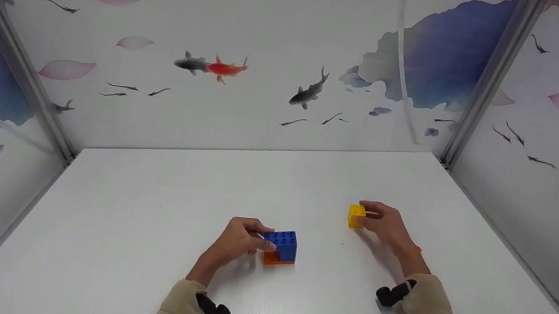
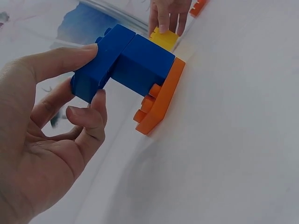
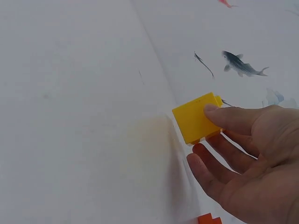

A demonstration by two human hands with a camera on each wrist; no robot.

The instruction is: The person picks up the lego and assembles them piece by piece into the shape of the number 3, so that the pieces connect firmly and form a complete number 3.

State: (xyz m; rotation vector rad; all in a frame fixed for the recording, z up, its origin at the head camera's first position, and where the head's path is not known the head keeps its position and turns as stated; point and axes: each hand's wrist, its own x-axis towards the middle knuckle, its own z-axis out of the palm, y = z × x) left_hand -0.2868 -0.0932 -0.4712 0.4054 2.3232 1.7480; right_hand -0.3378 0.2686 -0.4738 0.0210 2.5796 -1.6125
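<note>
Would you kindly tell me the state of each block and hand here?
Blue block: stacked on the orange one, gripped.
Orange block: flat on the table, underneath.
Yellow block: on the table, pinched.
Left hand: grips blue block.
Right hand: pinches yellow block.

Table [image 1: 143,247]: stacked bricks [image 1: 281,248] near the front, left of centre, upper brick [image 2: 126,63] seated on a flat base plate [image 2: 161,100]. My left hand [image 1: 238,239] at its left side, touching. Single brick [image 1: 356,215] farther back and right, well apart; my right hand [image 1: 386,224] touching its right side.
</note>
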